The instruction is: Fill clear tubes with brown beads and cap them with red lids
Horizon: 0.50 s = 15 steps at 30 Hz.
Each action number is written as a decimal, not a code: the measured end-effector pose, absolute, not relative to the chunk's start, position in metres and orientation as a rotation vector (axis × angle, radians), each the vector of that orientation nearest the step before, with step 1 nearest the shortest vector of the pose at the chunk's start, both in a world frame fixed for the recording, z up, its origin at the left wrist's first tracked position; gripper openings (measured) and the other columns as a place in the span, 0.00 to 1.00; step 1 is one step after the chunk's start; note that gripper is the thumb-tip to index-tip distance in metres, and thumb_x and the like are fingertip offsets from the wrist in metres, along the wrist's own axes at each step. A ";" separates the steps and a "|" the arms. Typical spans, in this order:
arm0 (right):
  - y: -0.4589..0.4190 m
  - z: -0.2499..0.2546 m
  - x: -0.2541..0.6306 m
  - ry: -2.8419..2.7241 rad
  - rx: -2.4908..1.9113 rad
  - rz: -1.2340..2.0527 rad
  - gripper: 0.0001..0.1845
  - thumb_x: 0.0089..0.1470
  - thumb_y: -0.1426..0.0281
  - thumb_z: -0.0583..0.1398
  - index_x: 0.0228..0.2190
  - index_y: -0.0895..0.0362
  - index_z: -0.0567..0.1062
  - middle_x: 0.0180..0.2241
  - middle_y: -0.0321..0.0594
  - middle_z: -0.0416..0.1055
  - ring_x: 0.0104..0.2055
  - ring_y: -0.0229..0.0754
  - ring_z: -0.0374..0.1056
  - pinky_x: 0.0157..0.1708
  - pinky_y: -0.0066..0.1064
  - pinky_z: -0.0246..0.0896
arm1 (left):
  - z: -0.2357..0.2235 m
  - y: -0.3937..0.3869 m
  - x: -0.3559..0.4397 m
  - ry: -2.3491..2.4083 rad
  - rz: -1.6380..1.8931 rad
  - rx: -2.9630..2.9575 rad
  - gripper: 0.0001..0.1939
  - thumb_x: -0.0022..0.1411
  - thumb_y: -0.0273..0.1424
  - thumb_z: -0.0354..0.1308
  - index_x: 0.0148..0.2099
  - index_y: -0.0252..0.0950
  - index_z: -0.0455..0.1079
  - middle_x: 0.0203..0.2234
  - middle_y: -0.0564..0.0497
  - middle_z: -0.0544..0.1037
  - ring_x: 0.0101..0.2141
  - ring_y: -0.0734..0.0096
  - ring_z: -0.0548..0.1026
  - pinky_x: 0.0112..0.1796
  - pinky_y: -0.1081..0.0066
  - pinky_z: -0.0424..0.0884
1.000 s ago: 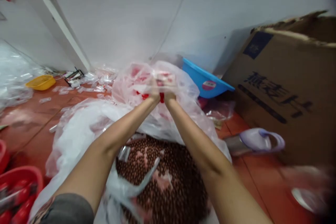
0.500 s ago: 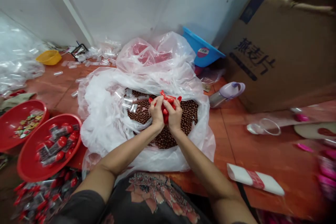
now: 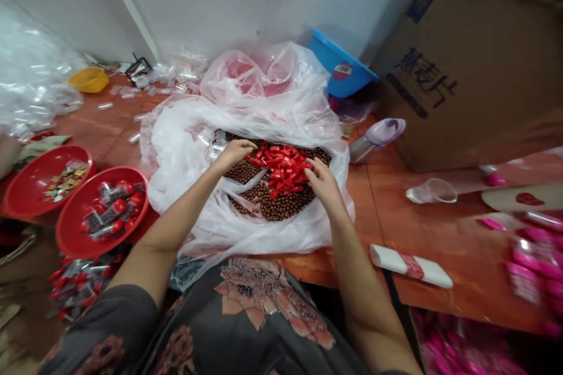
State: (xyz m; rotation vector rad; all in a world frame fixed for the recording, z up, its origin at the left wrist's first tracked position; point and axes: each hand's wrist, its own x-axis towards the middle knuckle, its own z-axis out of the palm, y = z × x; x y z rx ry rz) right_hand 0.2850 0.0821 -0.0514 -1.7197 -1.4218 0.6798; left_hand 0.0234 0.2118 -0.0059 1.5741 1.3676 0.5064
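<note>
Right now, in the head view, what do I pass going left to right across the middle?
Red basin, second red basin, red pieces, lilac-topped bottle, clear cup.

The person wears a dark grey short-sleeved top [image 3: 246, 328] with a large flower print [image 3: 259, 299] in salmon, orange and dark tones down the front. The left sleeve [image 3: 118, 316] seems to carry a similar, duller pattern. The left hand [image 3: 235, 152] and right hand [image 3: 321, 183] are bare

Soft, even indoor light, no hard glare; dim shadow on the wall [image 3: 373, 17] beside the cardboard carton [image 3: 466, 82]; edges bowed; pink packets [image 3: 530, 263] blurred.
</note>
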 end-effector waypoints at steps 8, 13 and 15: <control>-0.018 -0.046 0.194 -2.058 -1.567 0.940 0.17 0.63 0.63 0.52 0.45 0.48 0.78 0.47 0.43 0.78 0.50 0.48 0.72 0.51 0.38 0.64 | -0.038 0.191 -0.065 1.710 0.356 1.989 0.22 0.60 0.38 0.59 0.56 0.40 0.74 0.40 0.46 0.79 0.42 0.59 0.75 0.46 0.66 0.69; -0.038 -0.039 0.167 -2.464 -1.590 0.974 0.16 0.63 0.70 0.52 0.37 0.52 0.80 0.42 0.43 0.80 0.46 0.45 0.74 0.45 0.31 0.61 | -0.045 0.184 -0.037 1.817 0.188 2.183 0.27 0.61 0.42 0.59 0.61 0.41 0.70 0.49 0.42 0.72 0.48 0.53 0.73 0.46 0.63 0.68; -0.042 -0.034 0.167 -2.552 -1.590 0.949 0.16 0.63 0.71 0.52 0.35 0.54 0.79 0.40 0.43 0.80 0.44 0.44 0.74 0.42 0.30 0.60 | -0.049 0.183 -0.031 1.765 0.172 2.277 0.24 0.62 0.34 0.58 0.60 0.38 0.71 0.51 0.40 0.71 0.49 0.54 0.72 0.48 0.64 0.68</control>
